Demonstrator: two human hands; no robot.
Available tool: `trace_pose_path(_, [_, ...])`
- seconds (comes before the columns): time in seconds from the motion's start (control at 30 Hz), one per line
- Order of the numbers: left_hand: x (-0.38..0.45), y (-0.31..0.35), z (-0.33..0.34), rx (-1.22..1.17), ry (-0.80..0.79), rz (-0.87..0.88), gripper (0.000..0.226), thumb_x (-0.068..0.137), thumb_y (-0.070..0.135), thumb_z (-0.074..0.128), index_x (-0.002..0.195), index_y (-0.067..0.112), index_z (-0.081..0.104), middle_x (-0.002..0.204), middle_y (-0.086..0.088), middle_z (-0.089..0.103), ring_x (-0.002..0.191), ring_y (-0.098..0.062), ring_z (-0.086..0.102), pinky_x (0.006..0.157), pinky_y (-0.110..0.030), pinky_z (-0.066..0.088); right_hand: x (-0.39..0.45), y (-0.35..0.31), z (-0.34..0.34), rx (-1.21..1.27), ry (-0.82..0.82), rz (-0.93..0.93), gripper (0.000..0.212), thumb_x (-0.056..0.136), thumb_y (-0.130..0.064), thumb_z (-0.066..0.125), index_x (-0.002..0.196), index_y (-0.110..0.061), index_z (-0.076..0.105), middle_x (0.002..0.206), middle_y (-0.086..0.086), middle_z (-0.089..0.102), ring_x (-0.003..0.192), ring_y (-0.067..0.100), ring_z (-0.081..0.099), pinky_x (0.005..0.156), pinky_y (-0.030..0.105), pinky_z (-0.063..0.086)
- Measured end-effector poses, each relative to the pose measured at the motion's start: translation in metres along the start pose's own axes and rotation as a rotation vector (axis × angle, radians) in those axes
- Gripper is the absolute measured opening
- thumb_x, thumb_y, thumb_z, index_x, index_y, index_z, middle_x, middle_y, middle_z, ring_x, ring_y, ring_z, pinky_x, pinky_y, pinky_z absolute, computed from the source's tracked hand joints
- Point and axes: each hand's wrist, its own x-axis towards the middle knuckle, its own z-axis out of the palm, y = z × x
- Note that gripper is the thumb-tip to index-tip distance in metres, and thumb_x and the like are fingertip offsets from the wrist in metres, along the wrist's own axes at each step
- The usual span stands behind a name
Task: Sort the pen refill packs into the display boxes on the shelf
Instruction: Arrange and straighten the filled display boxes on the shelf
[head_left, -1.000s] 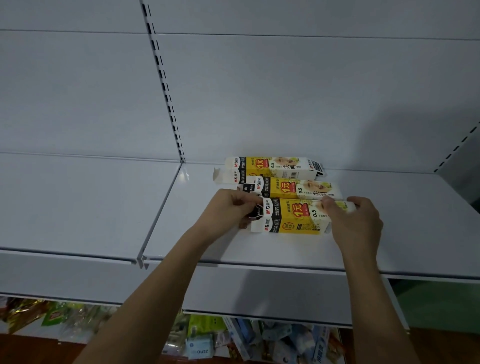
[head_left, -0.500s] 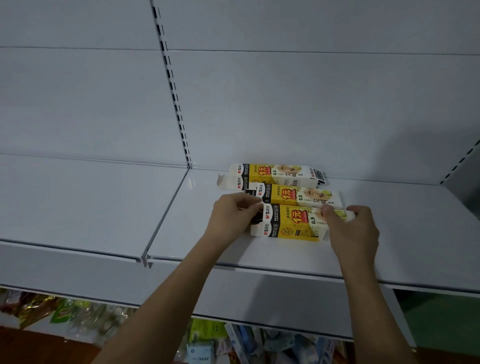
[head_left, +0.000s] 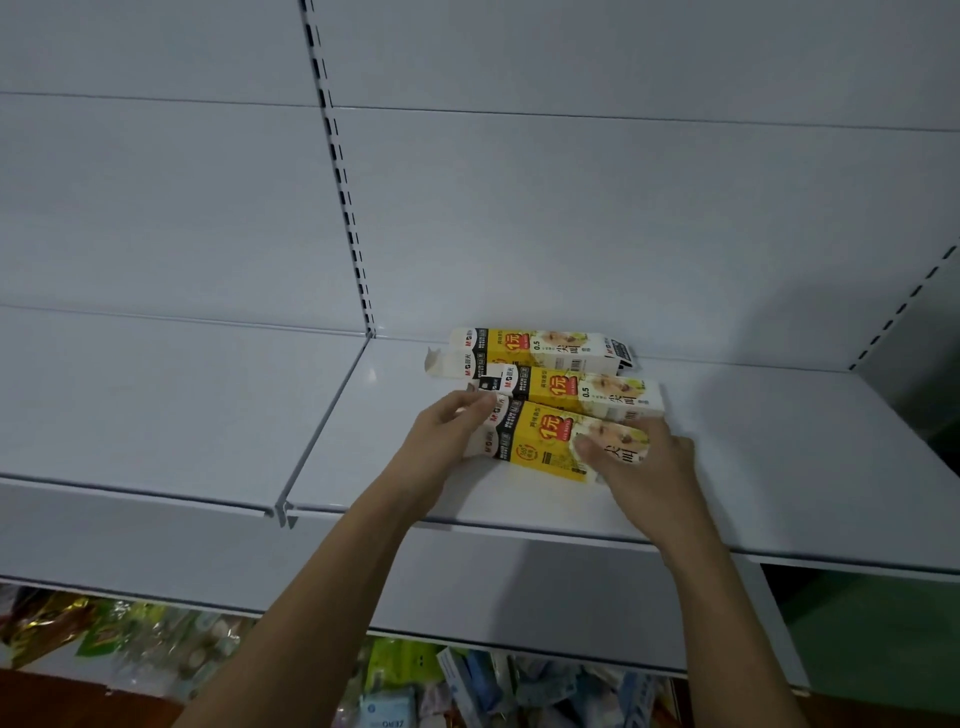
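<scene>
Three yellow and white refill boxes lie side by side on the white shelf. The back box has its left flap open. The middle box sits just in front of it. The front box is held at both ends: my left hand grips its left end, thumb on top, and my right hand holds its right end with the thumb pressed on the top face. The front box is slightly tilted. Its right end is hidden under my right hand.
A slotted upright divides the back panel, and a seam splits the shelf into two bays. Below the shelf lies a jumble of packaged goods. A second upright runs at the far right.
The right hand slid left along the front box, its thumb now on the top face. The box has tilted a little and moved slightly. The camera view came closer.
</scene>
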Motion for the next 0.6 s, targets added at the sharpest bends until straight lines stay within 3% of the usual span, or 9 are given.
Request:
trace_pose_path(0.1, [-0.001, 0.010, -0.009, -0.102, -0.007, 0.017, 0.029, 0.094, 0.023, 0.064, 0.122, 0.017, 0.063, 0.112, -0.010, 0.072, 0.100, -0.022, 0.070, 0.093, -0.042, 0.055, -0.008, -0.009, -0.002, -0.069, -0.163, -0.028, 0.059, 0.072, -0.036, 0.086, 0.119, -0.033, 0.050, 0.121, -0.001, 0.049, 0.108, 0.018, 0.058, 0.088, 0.039, 0.052])
trace_pose_path(0.17, [0.001, 0.018, -0.013, -0.219, 0.022, 0.098, 0.041, 0.091, 0.013, 0.067, 0.130, 0.017, 0.056, 0.121, -0.016, 0.065, 0.103, -0.027, 0.069, 0.086, -0.039, 0.058, -0.015, -0.021, 0.003, -0.043, -0.205, -0.058, 0.047, 0.077, -0.027, 0.083, 0.109, -0.029, 0.049, 0.109, -0.009, 0.058, 0.093, 0.007, 0.061, 0.070, 0.029, 0.048])
trace_pose_path(0.23, [0.004, 0.027, -0.014, -0.328, 0.067, 0.183, 0.061, 0.085, 0.015, 0.074, 0.138, 0.021, 0.045, 0.127, -0.018, 0.059, 0.110, -0.032, 0.065, 0.088, -0.044, 0.057, -0.022, -0.038, 0.017, 0.003, -0.217, -0.102, 0.044, 0.079, -0.025, 0.082, 0.106, -0.024, 0.047, 0.101, -0.014, 0.060, 0.085, 0.001, 0.059, 0.063, 0.026, 0.046])
trace_pose_path(0.3, [0.005, 0.039, -0.009, -0.308, 0.060, 0.221, 0.076, 0.081, 0.022, 0.077, 0.144, 0.026, 0.035, 0.128, -0.011, 0.060, 0.111, -0.027, 0.066, 0.091, -0.046, 0.056, -0.029, -0.052, 0.037, 0.031, -0.210, -0.147, 0.049, 0.078, -0.026, 0.081, 0.109, -0.022, 0.042, 0.102, -0.012, 0.060, 0.086, 0.003, 0.060, 0.068, 0.029, 0.050])
trace_pose_path(0.4, [0.003, 0.055, 0.001, -0.137, -0.004, 0.383, 0.068, 0.081, 0.013, 0.078, 0.137, 0.019, 0.039, 0.120, -0.009, 0.064, 0.109, -0.024, 0.066, 0.085, -0.037, 0.058, -0.034, -0.066, 0.058, 0.035, -0.258, -0.201, 0.057, 0.078, -0.029, 0.081, 0.113, -0.030, 0.036, 0.108, -0.014, 0.059, 0.094, 0.006, 0.061, 0.081, 0.033, 0.053])
trace_pose_path(0.5, [0.000, 0.062, -0.002, -0.021, -0.031, 0.478, 0.066, 0.081, 0.000, 0.074, 0.136, 0.014, 0.039, 0.120, -0.007, 0.063, 0.110, -0.021, 0.064, 0.084, -0.031, 0.057, -0.033, -0.077, 0.050, 0.214, -0.372, -0.266, 0.049, 0.083, -0.033, 0.077, 0.114, -0.040, 0.041, 0.112, -0.021, 0.061, 0.097, -0.008, 0.061, 0.078, 0.017, 0.051])
trace_pose_path(0.6, [0.000, 0.062, -0.010, -0.009, -0.082, 0.501, 0.069, 0.080, -0.002, 0.075, 0.136, 0.015, 0.037, 0.120, -0.008, 0.063, 0.110, -0.022, 0.064, 0.086, -0.034, 0.055, -0.029, -0.089, 0.039, 0.412, -0.154, -0.446, 0.039, 0.090, -0.031, 0.070, 0.120, -0.041, 0.046, 0.120, -0.023, 0.056, 0.111, -0.008, 0.056, 0.081, 0.015, 0.050])
